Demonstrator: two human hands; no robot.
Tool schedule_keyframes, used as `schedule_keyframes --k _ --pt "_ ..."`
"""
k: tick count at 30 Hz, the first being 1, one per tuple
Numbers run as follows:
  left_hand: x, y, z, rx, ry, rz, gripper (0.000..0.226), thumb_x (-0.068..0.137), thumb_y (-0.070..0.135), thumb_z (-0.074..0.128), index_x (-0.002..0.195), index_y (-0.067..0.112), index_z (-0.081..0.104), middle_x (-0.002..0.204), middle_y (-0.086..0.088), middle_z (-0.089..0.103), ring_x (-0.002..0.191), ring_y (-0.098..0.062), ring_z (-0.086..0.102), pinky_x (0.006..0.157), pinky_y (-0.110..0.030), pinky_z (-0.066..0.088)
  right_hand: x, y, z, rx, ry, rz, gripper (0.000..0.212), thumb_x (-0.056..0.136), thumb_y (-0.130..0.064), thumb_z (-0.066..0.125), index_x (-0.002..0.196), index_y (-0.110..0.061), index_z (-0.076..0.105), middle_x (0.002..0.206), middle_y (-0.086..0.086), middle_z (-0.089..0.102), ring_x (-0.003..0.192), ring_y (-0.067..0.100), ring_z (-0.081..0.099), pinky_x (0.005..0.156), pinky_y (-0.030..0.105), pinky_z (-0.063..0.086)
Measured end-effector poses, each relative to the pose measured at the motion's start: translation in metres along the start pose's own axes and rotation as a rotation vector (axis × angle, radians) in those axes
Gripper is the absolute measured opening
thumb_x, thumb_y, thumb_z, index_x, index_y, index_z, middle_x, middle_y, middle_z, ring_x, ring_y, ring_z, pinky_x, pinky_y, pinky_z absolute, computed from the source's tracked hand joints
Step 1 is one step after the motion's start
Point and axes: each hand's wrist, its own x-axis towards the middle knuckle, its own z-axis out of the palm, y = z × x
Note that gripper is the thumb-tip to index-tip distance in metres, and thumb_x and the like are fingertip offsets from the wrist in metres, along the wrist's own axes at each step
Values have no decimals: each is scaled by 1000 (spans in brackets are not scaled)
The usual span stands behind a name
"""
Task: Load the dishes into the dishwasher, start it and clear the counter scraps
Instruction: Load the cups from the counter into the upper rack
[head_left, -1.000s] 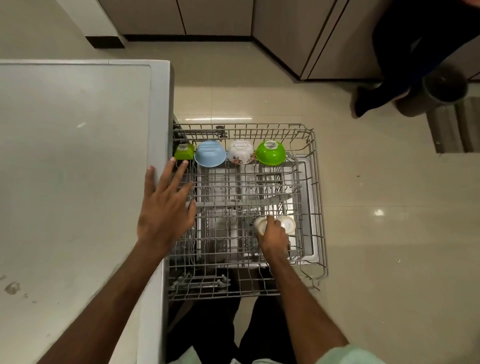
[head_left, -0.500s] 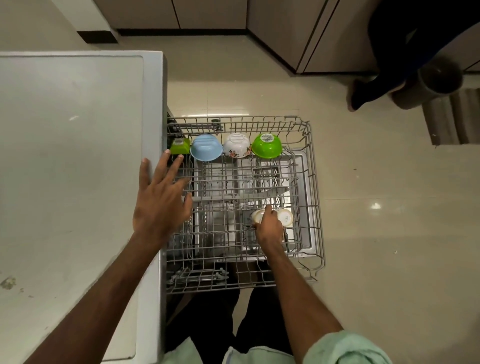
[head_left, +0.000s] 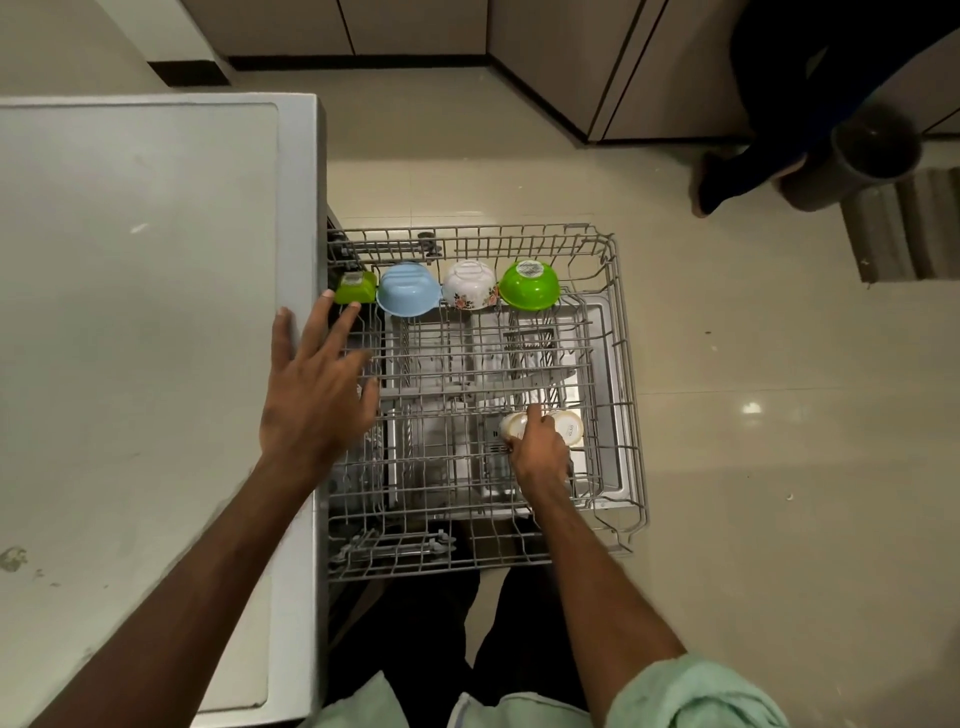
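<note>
Below, right hand (head_left: 537, 447) grips cream bowl (head_left: 569, 425) — rack (head_left: 626, 364) mid-section bare

Striped mat (head_left: 904, 223), dark bin (head_left: 878, 148)

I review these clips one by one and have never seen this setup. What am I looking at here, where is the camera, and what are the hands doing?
There is no machine: a person wears a camera on the head, looking down at their own two arms. The grey wire frame is a pulled-out dishwasher rack, beside the flat grey counter top. Along the rack's far row, four bowls sit upside down: a small green bowl, a blue bowl, a white flowered bowl and a larger green bowl. The right hand has its grip on a cream-coloured dish low in the rack. The left hand is open and empty, spread over the counter edge. Another person's legs show at top right.
</note>
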Motion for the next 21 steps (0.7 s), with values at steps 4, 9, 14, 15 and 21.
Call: schedule_keyframes --k 4,9,14,15,21 --pt "1 -1 1 10 -7 3 33 89 41 58 108 18 72 160 -12 32 154 -30 7 120 -61 4 2 -6 5 -81 7 -27 59 87 -16 74 137 -17 42 121 14 60 102 28 64 79 36 56" --pt "1 0 2 10 -9 -2 34 88 41 59 108 17 73 160 -11 32 154 -30 7 120 -61 4 3 -7 5 -172 2 -92 61 90 -21 71 142 -12 39 130 16 56 103 28 65 75 34 56" --pt "1 0 2 14 0 -1 32 89 41 59 105 18 73 160 -11 33 154 -29 7 120 -60 4 3 -7 4 -142 9 -77 69 87 -15 74 143 -10 35 127 16 59 103 29 65 76 36 57" --pt "1 0 2 17 1 -1 32 89 41 59 105 17 73 159 -11 33 154 -29 7 120 -60 4 2 -7 2 -130 3 -72 70 87 -17 74 143 -10 34 128 16 59 104 29 65 78 36 57" --pt "1 0 3 20 17 -3 31 90 40 58 103 17 74 158 -12 34 153 -30 9 120 -60 3 1 0 -4 -50 -7 -63 78 85 -24 77 147 -13 31 146 17 46 115 33 61 88 42 55"
